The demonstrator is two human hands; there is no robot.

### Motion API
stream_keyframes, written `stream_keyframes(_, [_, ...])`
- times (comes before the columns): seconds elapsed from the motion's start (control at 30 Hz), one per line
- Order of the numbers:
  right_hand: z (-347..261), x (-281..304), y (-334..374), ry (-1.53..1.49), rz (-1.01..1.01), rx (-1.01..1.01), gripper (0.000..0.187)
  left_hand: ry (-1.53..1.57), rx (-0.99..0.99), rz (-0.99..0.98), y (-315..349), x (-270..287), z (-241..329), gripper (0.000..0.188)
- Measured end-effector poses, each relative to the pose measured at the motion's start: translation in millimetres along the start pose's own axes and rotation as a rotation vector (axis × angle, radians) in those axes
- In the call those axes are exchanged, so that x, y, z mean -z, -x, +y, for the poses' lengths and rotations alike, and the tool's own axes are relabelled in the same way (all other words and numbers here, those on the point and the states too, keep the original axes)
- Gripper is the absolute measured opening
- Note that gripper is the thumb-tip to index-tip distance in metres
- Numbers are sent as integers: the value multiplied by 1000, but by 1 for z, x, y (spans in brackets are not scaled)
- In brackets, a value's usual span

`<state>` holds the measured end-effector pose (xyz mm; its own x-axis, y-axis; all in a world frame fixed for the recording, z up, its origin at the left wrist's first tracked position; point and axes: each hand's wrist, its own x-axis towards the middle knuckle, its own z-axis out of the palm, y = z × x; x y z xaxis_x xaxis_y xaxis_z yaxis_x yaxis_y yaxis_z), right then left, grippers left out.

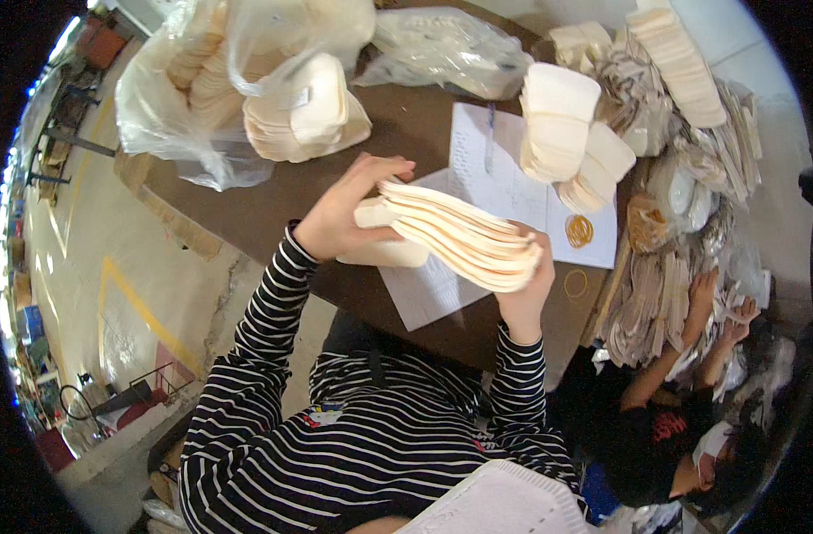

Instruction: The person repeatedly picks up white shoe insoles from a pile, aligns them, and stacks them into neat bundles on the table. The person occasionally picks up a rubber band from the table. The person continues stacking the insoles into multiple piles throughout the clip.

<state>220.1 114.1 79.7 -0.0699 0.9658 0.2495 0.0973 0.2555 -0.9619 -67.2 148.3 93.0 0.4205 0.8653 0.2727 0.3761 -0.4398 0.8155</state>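
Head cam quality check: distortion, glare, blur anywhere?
Head view: strong fisheye, black vignette at the corners, the brown table edge bends; the clear plastic bag of pale flat pieces shows glare and the far left rim is blown out; the fanned stack of cream flat pieces between left hand and right hand is fairly sharp, edges slightly soft.

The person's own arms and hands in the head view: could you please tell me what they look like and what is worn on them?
Both arms wear long, close-fitting sleeves with narrow black and white horizontal stripes, ending at the wrists. The left hand and right hand are bare: no gloves, and no rings or watch that I can make out. The same striped fabric covers the torso, so it appears to be one top.
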Motion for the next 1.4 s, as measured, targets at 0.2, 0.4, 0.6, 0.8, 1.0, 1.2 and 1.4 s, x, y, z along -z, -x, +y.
stream_keyframes(0.2, [43,56,62,-153,59,-155,126,320,35,24,0,-123,27,112])
stream_keyframes(0.4, [52,93,90,37,-34,-191,153,388,126,-112,20,-169,11,118])
stream_keyframes(0.6, [56,83,77,2,-96,-350,117,218,112,-142,17,-149,28,69])
stream_keyframes(0.8, [4,56,46,-324,-32,-152,80,251,238,336,-9,-71,32,56])
stream_keyframes(1.0, [1,62,32,365,-207,-36,45,-198,489,321,-18,18,-86,53])
stream_keyframes(1.2, [14,59,63,300,-104,-196,35,-642,228,459,-21,2,-78,55])
stream_keyframes(1.4, [13,40,71,279,-172,-188,34,-520,402,397,-30,-17,-66,67])
